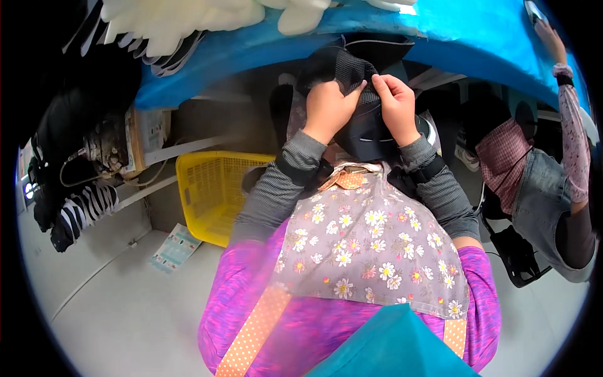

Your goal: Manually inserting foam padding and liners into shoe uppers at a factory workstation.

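Note:
Both my hands are raised over my lap, just in front of the blue-covered table. A black, cap-like fabric piece point(367, 133) with a grey mesh-like patch lies between them; its exact kind is unclear. My left hand point(329, 110) is closed, thumb and fingers pinching the patterned part of the fabric. Close beside it, my right hand point(397, 105) also pinches the cloth, its fingertips almost meeting the left ones. Further black material reaches up from the fabric to the table edge, and its lower part hangs between my wrists.
White foam-like pieces point(182, 19) are heaped on the blue table cover point(440, 53). A yellow plastic basket point(207, 217) stands on the floor at left, near a printed sheet point(177, 248). Striped black-and-white items point(88, 206) hang farther left. At right, a co-worker's arm point(573, 119) reaches onto the table.

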Tool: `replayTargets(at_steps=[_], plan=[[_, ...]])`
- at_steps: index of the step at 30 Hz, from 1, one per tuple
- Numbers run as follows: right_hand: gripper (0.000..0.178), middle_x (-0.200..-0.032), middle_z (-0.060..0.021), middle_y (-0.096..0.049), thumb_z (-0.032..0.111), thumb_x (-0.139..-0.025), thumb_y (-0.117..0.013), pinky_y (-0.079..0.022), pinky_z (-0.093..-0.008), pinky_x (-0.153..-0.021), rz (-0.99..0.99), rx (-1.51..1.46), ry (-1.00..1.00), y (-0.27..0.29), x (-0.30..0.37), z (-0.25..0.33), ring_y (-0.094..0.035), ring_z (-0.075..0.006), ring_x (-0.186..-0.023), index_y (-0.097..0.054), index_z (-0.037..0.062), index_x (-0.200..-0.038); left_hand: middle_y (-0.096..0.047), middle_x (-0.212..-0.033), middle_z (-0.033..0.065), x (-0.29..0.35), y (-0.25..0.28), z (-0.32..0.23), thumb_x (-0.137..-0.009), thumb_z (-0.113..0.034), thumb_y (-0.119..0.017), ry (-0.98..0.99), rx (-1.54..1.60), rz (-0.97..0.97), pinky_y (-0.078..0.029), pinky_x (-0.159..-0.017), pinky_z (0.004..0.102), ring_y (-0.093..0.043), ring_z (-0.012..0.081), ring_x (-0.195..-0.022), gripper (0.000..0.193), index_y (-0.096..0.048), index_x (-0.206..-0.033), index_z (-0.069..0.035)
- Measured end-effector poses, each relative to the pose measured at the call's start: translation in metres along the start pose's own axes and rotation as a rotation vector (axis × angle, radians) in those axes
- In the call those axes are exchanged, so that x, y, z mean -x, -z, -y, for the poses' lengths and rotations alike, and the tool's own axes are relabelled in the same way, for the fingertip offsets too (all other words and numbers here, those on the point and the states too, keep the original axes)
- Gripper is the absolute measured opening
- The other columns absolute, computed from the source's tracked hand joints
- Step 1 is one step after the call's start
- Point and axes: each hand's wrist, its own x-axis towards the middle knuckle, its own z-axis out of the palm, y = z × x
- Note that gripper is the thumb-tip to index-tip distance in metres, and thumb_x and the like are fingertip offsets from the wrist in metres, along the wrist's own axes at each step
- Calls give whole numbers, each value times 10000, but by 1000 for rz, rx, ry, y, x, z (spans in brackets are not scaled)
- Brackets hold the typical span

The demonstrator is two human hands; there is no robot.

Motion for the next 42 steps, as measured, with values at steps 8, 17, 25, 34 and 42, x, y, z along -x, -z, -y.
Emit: replayTargets(at_steps=[8,17,25,34,42], plan=[[190,-768,92,-575,205,-1004,-650,-366,-176,-600,260,-202,-308,21,-21,-6,-467,5,-671,-713,31,-961,-660,-721,279,-17,-12,16,-848,-501,-730,172,120,197,-527,-641,480,-684,435,-733,586,-697,-746,76],[184,-747,93,-584,204,-991,-674,-353,-178,-573,251,-188,-274,20,-14,8,-473,9,-648,-719,40,-921,-681,-712,216,-1,-6,15,-836,-414,-784,-66,379,-49,-520,-602,441,-678,403,-686,435,-725,-778,13],[178,-720,84,-555,186,-977,-693,-345,-193,-534,294,-21,-224,10,-12,17,-449,-6,-613,-694,23,-904,-693,-729,202,5,-26,39,-853,-371,-789,-18,573,-101,-515,-623,415,-689,372,-693,400,-717,-797,19],[198,-697,79,-550,202,-991,-671,-352,-191,-538,345,-64,-309,10,-23,9,-460,-11,-603,-701,23,-912,-717,-756,184,-6,-35,55,-887,-374,-758,124,524,110,-515,-645,360,-707,288,-686,399,-734,-849,23],[204,-705,68,-575,208,-977,-690,-371,-194,-544,274,-8,-312,4,-16,30,-482,-11,-615,-706,16,-909,-763,-986,136,4,-16,36,-901,-200,-756,45,683,-6,-532,-783,329,-725,217,-878,262,-725,-1057,8]])
